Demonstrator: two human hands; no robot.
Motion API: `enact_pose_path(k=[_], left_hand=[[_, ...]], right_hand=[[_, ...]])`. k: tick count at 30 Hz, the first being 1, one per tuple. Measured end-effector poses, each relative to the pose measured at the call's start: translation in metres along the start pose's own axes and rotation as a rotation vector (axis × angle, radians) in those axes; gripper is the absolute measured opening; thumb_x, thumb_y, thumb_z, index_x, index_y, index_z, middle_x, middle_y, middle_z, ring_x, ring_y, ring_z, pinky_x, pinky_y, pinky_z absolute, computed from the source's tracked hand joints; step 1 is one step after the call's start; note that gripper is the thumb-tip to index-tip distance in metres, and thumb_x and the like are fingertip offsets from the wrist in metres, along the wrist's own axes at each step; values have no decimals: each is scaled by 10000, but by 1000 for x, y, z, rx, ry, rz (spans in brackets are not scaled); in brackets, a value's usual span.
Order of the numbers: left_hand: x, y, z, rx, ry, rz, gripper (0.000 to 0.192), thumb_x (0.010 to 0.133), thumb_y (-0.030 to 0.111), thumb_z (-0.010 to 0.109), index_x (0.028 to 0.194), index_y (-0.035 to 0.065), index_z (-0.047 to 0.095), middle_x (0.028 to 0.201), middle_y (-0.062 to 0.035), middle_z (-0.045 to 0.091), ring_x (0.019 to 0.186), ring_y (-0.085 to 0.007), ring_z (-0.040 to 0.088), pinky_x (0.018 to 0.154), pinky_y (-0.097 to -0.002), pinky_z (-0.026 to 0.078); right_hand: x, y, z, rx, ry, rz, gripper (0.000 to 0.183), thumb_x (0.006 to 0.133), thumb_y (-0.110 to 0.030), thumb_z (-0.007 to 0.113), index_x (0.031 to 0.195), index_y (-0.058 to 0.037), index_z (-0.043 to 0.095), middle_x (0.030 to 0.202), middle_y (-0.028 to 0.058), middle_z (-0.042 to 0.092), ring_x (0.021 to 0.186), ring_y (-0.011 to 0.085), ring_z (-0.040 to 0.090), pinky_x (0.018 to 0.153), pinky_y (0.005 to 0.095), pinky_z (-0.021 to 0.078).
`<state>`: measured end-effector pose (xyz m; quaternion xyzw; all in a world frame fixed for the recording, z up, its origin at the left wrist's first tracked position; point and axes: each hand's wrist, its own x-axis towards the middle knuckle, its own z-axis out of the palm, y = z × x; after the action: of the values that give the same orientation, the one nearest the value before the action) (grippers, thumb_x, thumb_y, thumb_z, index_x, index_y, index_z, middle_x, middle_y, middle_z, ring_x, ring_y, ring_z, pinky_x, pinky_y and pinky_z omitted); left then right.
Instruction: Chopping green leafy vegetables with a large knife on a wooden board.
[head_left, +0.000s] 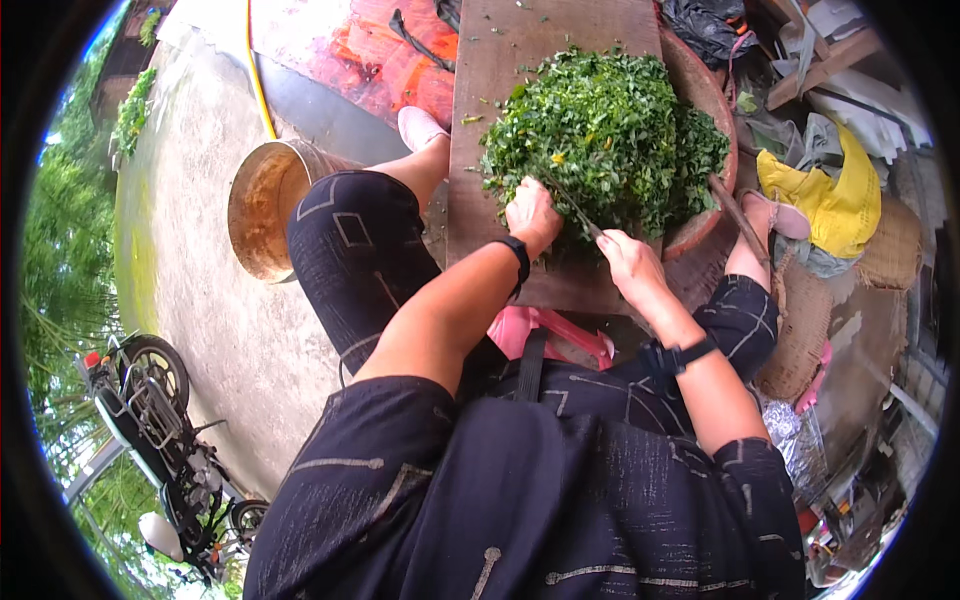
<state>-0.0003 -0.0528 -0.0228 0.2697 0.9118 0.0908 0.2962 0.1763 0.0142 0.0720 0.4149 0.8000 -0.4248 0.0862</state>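
Observation:
A large heap of chopped leafy greens (600, 127) covers much of a wooden board (555, 30) in front of me. The heap's right side lies over a round, reddish basin (712, 82). My right hand (634, 266) is closed around the handle of a knife (574, 202), whose blade points up and left into the near edge of the greens. My left hand (534, 214) rests with bent fingers at the heap's near left edge, close to the blade; whether it grips some leaves is hidden. A wooden stick (739, 217) leans at the basin's near right rim.
A rusty metal bucket (266, 210) stands left of my knee, by a yellow hose (259, 75). Right of my foot lie a yellow bag (832, 195) and woven baskets (802, 330). A pink plastic stool (555, 334) shows between my legs. A motorcycle (165, 442) is parked far left.

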Motion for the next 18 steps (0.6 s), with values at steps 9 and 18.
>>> enact_pose_path(k=[9,18], left_hand=[[-18,-2,-31,-87,-210,66,862,805,270,743,1448,-43,260,1270,-217,541,1144,-373,610,940,-426,523],[-18,-19,-5,245,-36,232,555,906,201,568,1302,-163,432,1120,-212,604,938,-271,678,744,-322,586]], right_hand=[[-42,8,5,-68,-43,16,431,999,-448,401,1173,-128,632,993,241,690,982,448,642,838,534,484],[-30,0,3,-118,-91,36,404,1005,-427,406,1097,-108,635,1001,247,689,977,452,647,833,541,497]])
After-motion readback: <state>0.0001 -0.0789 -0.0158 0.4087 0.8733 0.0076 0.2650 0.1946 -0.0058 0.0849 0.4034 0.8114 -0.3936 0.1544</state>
